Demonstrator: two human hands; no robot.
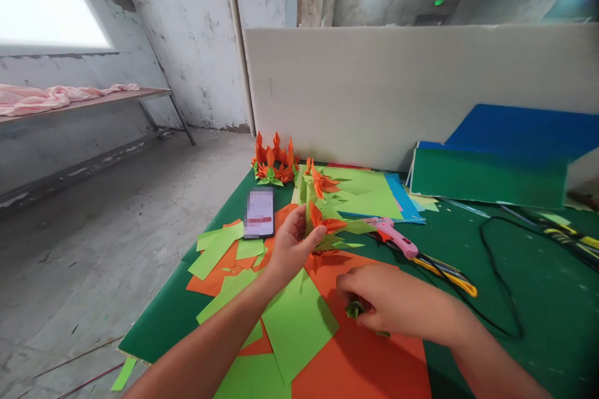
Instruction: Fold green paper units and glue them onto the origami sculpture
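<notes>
My left hand [296, 238] is closed on a green paper piece with orange folded-paper flowers [322, 221], thumb along its near side. Orange petals and pointed green leaves stick out to the right of it. My right hand [381, 294] curls over a large orange paper sheet [374, 368], fingers closed around a small dark green folded-paper piece [354, 309], partly hidden by the hand. Green paper squares [299, 324] lie between my forearms. Behind my left hand stands an orange and green folded-paper crown [275, 162].
A phone [260, 213] lies left of my left hand. Right of it are a pink glue gun [395, 238], a yellow-handled tool [456, 279] and a black cable [498, 274]. Blue and green boards [489, 174] lean at the back right. The green table's edge [154, 330] runs along the left.
</notes>
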